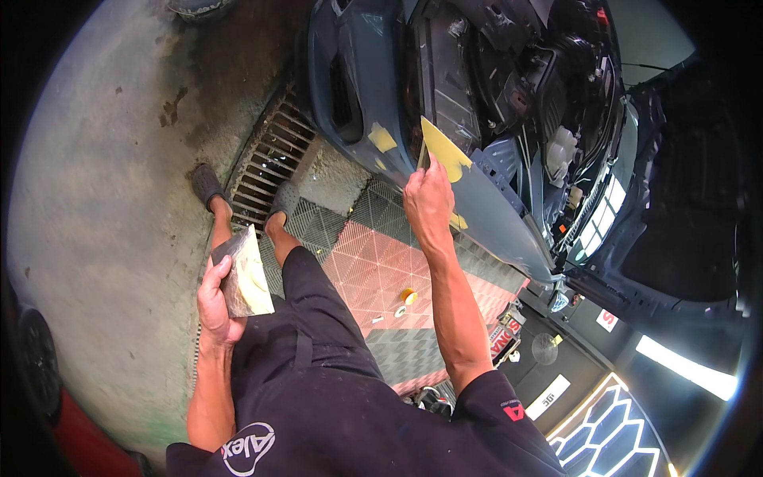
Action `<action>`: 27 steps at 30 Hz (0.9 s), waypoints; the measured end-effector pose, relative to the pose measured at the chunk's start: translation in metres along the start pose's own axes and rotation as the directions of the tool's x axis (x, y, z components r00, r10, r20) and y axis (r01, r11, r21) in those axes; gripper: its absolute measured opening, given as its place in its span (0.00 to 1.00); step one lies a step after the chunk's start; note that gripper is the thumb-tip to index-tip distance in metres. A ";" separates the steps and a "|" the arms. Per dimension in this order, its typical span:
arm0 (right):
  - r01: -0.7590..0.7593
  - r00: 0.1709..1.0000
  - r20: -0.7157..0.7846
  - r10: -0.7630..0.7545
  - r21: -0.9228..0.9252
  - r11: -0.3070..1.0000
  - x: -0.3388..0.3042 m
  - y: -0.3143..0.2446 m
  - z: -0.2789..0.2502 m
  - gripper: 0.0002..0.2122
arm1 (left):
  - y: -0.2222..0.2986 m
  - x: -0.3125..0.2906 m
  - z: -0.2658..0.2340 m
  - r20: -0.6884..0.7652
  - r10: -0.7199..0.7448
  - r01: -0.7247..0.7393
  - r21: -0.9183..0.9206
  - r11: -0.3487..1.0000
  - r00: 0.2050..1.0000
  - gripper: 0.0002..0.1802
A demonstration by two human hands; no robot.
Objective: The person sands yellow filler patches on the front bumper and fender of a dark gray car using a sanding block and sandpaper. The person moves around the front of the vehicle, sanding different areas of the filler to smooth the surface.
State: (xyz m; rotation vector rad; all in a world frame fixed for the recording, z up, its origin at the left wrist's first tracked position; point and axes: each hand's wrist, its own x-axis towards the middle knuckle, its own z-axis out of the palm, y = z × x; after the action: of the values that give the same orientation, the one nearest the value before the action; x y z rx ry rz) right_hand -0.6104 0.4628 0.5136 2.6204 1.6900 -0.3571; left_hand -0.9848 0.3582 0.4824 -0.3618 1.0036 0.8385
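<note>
My left hand [214,298] grips a flat mixing board [235,280], its thumb over the near face. Pale yellow filler paste [253,282] is smeared along the board's right side. Out ahead, my right hand [429,199] is closed on what looks like a thin spreader [427,153], seen nearly edge-on and largely hidden by the fingers. It is against a yellow filler patch [449,155] at the pointed front of the grey fender [489,226]. Smaller yellow patches show on the bumper [362,95] and beside my right wrist.
The car's engine bay [509,87] lies exposed, with the raised hood [691,183] at right. A drain grate [274,159] crosses the floor by my feet. On the red and grey floor tiles [373,262] sits a small orange round item [408,296]. A red car [83,433] is at lower left.
</note>
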 end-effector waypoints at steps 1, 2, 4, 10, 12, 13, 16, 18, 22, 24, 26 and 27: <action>-0.002 1.000 0.006 0.002 -0.004 1.000 0.003 -0.002 0.001 0.23 | 0.002 0.000 -0.001 0.000 0.001 -0.001 -0.002 1.000 1.000 0.21; -0.003 1.000 0.011 0.003 -0.008 1.000 0.007 -0.005 0.002 0.23 | 0.004 0.001 -0.002 0.001 0.002 -0.002 -0.004 1.000 1.000 0.21; -0.009 1.000 0.022 0.009 -0.007 1.000 0.013 -0.010 0.003 0.23 | 0.009 0.001 -0.003 0.014 0.004 -0.004 -0.006 1.000 1.000 0.21; -0.024 1.000 0.004 0.024 0.008 1.000 0.028 -0.024 0.008 0.23 | 0.025 0.000 -0.002 0.015 0.016 -0.016 -0.003 1.000 1.000 0.20; -0.011 1.000 -0.023 0.011 0.011 1.000 0.029 -0.025 0.009 0.23 | 0.032 0.000 0.000 0.023 0.016 -0.016 0.013 1.000 1.000 0.19; -0.015 1.000 0.003 0.015 0.038 0.999 0.031 -0.031 0.005 0.22 | 0.035 0.001 0.001 0.018 0.016 -0.017 0.013 1.000 1.000 0.20; 0.043 0.999 0.023 -0.047 0.158 0.987 0.014 -0.047 -0.005 0.21 | 0.043 0.003 0.006 0.002 0.007 -0.008 0.032 0.999 1.000 0.19; 0.203 0.979 -0.066 -0.192 0.271 0.941 -0.015 -0.058 -0.012 0.20 | 0.049 0.002 0.020 -0.004 0.001 -0.001 0.059 0.998 1.000 0.19; 0.437 0.899 -0.131 -0.418 0.332 0.836 -0.084 -0.082 -0.033 0.30 | 0.056 0.003 0.057 0.156 0.029 -0.070 0.266 0.962 0.987 0.22; 0.473 0.880 -0.100 -0.465 0.285 0.834 -0.107 -0.086 -0.049 0.32 | 0.053 0.004 0.070 0.255 0.056 -0.174 0.470 0.865 0.965 0.21; 0.481 0.874 -0.084 -0.478 0.279 0.831 -0.128 -0.086 -0.059 0.32 | 0.054 0.005 0.082 0.374 0.061 -0.313 0.663 0.680 0.925 0.21; 0.480 0.874 -0.084 -0.478 0.296 0.826 -0.137 -0.084 -0.062 0.32 | 0.054 0.002 0.090 0.433 0.053 -0.382 0.725 0.573 0.900 0.22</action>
State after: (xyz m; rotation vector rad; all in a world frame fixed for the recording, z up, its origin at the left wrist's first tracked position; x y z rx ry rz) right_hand -0.7280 0.3827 0.6103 2.3244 2.4747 -0.6670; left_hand -0.9717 0.4494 0.5316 0.7141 0.9743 0.5572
